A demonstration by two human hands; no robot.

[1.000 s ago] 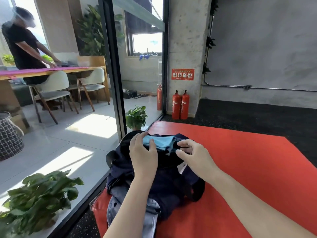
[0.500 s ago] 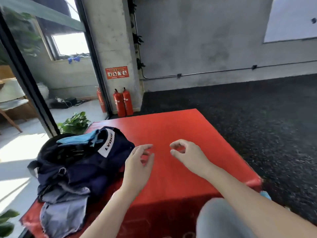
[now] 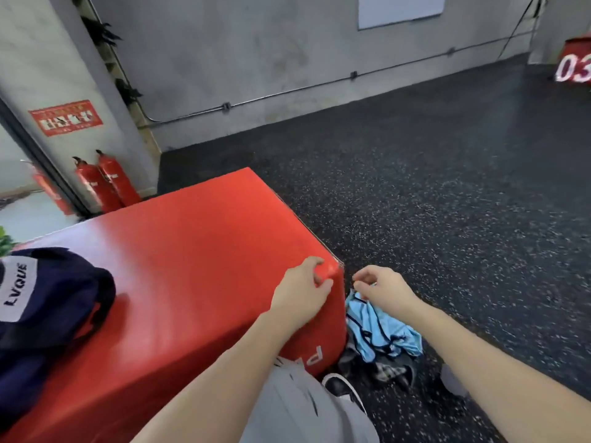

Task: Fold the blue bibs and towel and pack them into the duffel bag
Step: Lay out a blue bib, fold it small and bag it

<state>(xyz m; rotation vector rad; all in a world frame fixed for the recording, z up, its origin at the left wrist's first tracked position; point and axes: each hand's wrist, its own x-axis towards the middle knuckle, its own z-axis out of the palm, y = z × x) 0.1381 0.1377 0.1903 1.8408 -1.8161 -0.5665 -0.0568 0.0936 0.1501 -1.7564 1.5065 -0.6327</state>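
Note:
The navy duffel bag (image 3: 48,298) with a white label lies on the left part of the red padded box (image 3: 192,266). A crumpled light blue bib (image 3: 380,330) with dark trim lies on the black floor, right against the box's right side. My left hand (image 3: 303,289) hovers over the box's near right corner, fingers loosely curled and holding nothing. My right hand (image 3: 380,287) hangs just above the bib's top edge, thumb and forefinger close together; nothing shows between them.
A dark patterned cloth (image 3: 383,369) lies under the bib beside my shoe (image 3: 342,388). Two red fire extinguishers (image 3: 105,183) stand by the pillar at back left. Another red box (image 3: 575,65) marked 03 sits far right. Speckled black floor (image 3: 447,219) stretches to the right.
My view has swung right, away from the bag. Both hands left the bag's opening and moved across the box to its right corner; the bib on the floor has come into view.

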